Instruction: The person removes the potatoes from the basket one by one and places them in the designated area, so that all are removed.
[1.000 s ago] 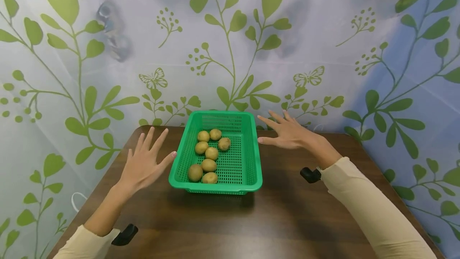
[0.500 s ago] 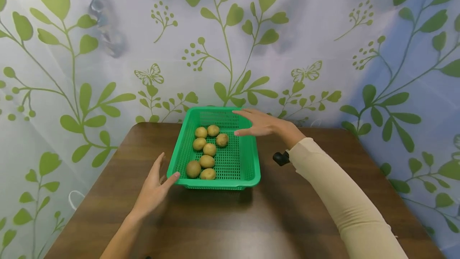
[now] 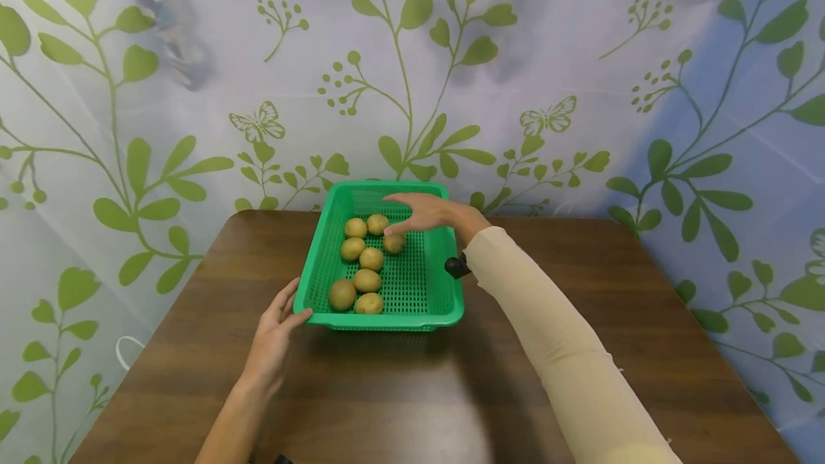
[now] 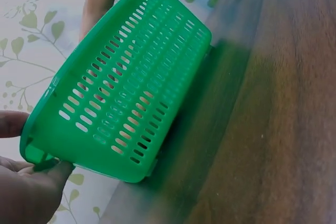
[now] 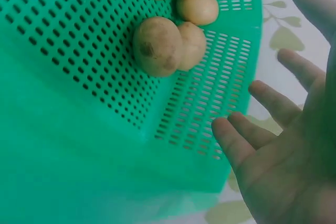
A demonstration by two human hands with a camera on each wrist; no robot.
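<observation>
A green plastic basket (image 3: 393, 321) with slotted walls stands on the table, and several potatoes (image 3: 372, 259) lie along its left half. My left hand (image 3: 273, 331) grips the basket's near left corner, thumb over the rim and fingers below it. The left wrist view shows that hold from the side, with the rim between thumb and fingers and the perforated wall (image 4: 86, 95) beyond. Over the far right part of the basket hovers my right hand (image 3: 422, 212), fingers spread and holding nothing. It overlaps a blemished potato (image 5: 157, 46) in the head view.
The brown wooden table (image 3: 567, 271) extends on both sides and in front of the basket. Behind it hangs a leaf-patterned curtain (image 3: 296, 84). A black wrist camera (image 3: 457, 266) sticks out under the right sleeve.
My left hand has come in from the left and taken hold of the basket's near left corner. My right hand has moved left, from beside the basket to over it.
</observation>
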